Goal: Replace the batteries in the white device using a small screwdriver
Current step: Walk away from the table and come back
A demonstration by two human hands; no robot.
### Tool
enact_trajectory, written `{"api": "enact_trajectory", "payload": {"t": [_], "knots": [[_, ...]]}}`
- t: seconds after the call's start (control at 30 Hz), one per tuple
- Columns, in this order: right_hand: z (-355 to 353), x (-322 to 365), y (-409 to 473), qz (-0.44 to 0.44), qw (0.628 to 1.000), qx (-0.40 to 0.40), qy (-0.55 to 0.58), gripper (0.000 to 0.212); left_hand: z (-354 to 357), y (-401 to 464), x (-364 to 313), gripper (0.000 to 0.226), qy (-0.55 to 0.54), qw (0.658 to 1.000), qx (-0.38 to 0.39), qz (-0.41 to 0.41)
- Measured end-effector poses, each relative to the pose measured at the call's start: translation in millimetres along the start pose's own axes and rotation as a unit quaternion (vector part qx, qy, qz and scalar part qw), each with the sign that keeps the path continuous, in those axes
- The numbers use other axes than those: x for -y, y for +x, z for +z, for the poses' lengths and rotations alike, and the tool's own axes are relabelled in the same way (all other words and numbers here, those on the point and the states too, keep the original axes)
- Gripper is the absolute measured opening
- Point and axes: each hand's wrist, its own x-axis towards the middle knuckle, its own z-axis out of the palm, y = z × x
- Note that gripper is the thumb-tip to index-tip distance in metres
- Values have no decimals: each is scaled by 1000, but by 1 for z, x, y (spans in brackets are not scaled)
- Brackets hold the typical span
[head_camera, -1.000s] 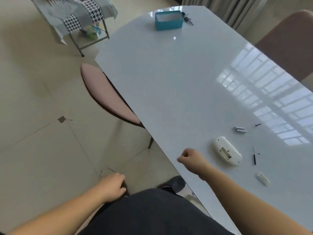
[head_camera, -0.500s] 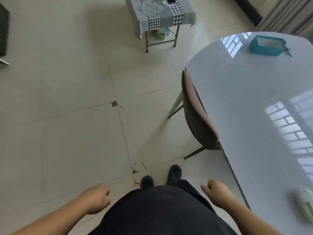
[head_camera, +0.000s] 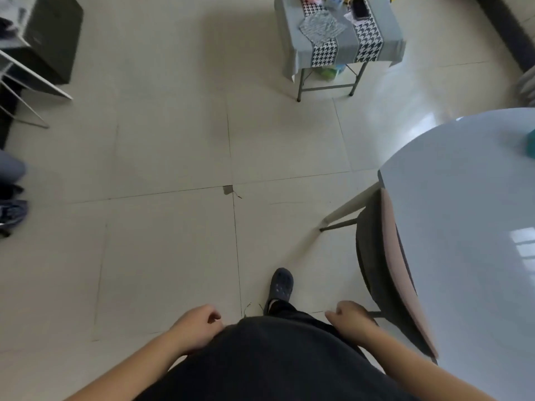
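Observation:
The white device, the batteries and the screwdriver are out of view. My left hand (head_camera: pixel 197 328) hangs in front of my body with the fingers loosely curled and nothing in it. My right hand (head_camera: pixel 348 321) hangs on the other side, also loosely curled and holding nothing. Both hands are over the tiled floor, left of the white table (head_camera: pixel 469 227).
A pink-seated chair (head_camera: pixel 388 273) is tucked against the white table's left edge. A small table with a grey cloth (head_camera: pixel 335 39) stands at the back. A dark cabinet (head_camera: pixel 52 39) is at the far left, another person's leg and shoe (head_camera: pixel 11 198) at the left edge.
My view has swung left, away from the white table, and the device has left the frame. My right hand came off the table and now hangs beside my body.

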Motion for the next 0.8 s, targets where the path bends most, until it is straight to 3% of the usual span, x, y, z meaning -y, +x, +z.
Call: {"api": "enact_trajectory", "payload": {"t": [0.2, 0.37, 0.67, 0.8], "knots": [[-78, 103, 37, -87, 996, -18, 12, 33, -73, 6, 8, 9, -105, 988, -88, -67], [-136, 158, 65, -96, 993, -58, 46, 39, -113, 20, 48, 15, -113, 982, -74, -128], [-163, 181, 94, 29, 991, -66, 109, 36, -228, 112, 78, 11, -92, 986, 2, -136], [-163, 188, 87, 99, 981, -58, 156, 35, -306, 155, 69, 15, -48, 994, 10, -98]]}}
